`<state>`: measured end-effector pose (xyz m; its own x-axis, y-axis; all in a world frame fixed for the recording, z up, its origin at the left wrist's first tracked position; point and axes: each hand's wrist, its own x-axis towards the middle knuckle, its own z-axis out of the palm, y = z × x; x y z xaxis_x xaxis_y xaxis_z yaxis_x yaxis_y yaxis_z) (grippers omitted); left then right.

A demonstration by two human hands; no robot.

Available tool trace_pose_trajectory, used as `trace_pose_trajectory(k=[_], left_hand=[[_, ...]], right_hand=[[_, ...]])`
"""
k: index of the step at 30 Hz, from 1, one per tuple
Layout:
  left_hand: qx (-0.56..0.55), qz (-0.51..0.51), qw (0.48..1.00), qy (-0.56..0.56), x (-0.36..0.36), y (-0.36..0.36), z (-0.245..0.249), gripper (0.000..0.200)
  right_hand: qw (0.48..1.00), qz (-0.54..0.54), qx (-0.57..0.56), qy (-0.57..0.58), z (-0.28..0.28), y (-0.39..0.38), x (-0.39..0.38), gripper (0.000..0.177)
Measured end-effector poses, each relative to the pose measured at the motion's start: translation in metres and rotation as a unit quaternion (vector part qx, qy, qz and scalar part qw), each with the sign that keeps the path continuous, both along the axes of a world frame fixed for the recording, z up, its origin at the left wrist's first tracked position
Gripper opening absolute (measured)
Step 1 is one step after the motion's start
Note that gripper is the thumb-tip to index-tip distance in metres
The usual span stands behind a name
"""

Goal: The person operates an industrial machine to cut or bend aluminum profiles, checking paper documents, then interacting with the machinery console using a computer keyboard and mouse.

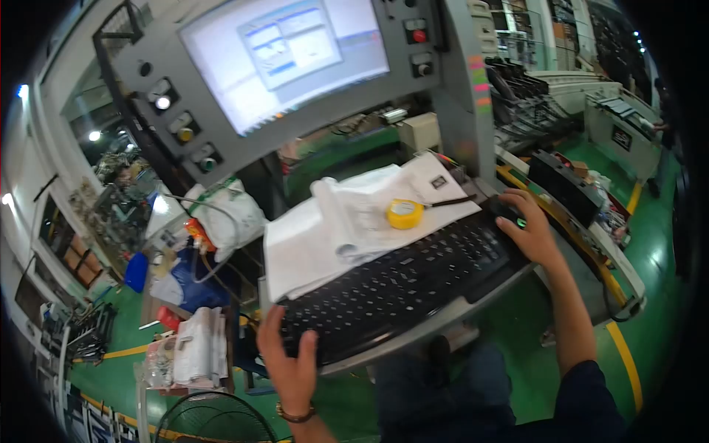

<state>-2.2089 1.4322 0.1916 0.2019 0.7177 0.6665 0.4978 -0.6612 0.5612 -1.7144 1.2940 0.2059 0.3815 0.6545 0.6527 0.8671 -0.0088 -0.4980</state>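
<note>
A black keyboard (pixel 399 288) lies tilted across a narrow shelf in front of me. At its left end is my left hand (pixel 288 362), thumb and fingers apart, touching or just beside the keyboard's edge. My right hand (pixel 528 230) rests over a dark computer mouse (pixel 505 210) with a small green light, at the shelf's right end. Behind the keyboard lie white paper sheets (pixel 295 244), partly curled. On them sits a yellow tape measure (pixel 405 214), with a dark, slim object (pixel 449 201) beside it.
A lit monitor (pixel 295 59) showing dialog windows is set in a grey panel with buttons, including a red button (pixel 419 35). To the left are a white plastic bag (pixel 230 218), stacked papers (pixel 199 347) and a fan (pixel 214 421). Machinery (pixel 532 96) stands at right.
</note>
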Motion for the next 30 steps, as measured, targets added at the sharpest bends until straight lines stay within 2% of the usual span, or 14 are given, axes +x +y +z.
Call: trace_pose_trajectory(k=[3, 6, 11, 15, 18, 22, 26, 30], left_hand=[[-0.008, 0.018, 1.000, 0.012, 0.003, 0.000, 0.002, 0.059], [-0.056, 0.040, 0.997, 0.015, 0.012, -0.005, 0.005, 0.056], [-0.069, 0.048, 0.996, 0.011, 0.013, 0.000, 0.000, 0.057], [-0.061, 0.046, 0.997, 0.028, 0.010, 0.000, 0.001, 0.059], [-0.060, 0.041, 0.997, 0.027, 0.010, 0.001, 0.001, 0.059], [-0.079, 0.047, 0.995, 0.024, 0.013, -0.004, 0.005, 0.057], [-0.052, 0.051, 0.997, 0.027, 0.010, 0.001, -0.002, 0.058], [-0.031, 0.061, 0.997, 0.033, 0.014, -0.002, 0.001, 0.057]], right_hand=[[0.997, -0.006, 0.062, -0.042, -0.003, 0.001, -0.001, 0.035], [0.996, -0.014, 0.093, -0.008, -0.002, -0.007, -0.008, 0.026], [0.987, 0.010, 0.091, -0.136, -0.017, -0.019, -0.032, 0.014], [0.984, 0.067, 0.087, -0.139, -0.005, -0.014, -0.061, 0.011], [0.981, 0.053, 0.032, -0.186, -0.006, -0.008, -0.066, 0.008], [0.986, 0.052, 0.052, -0.149, -0.001, 0.001, -0.068, 0.007], [0.982, 0.038, 0.015, -0.182, 0.002, 0.008, -0.073, 0.010], [0.979, 0.141, 0.042, -0.138, 0.018, 0.019, -0.113, 0.011]])
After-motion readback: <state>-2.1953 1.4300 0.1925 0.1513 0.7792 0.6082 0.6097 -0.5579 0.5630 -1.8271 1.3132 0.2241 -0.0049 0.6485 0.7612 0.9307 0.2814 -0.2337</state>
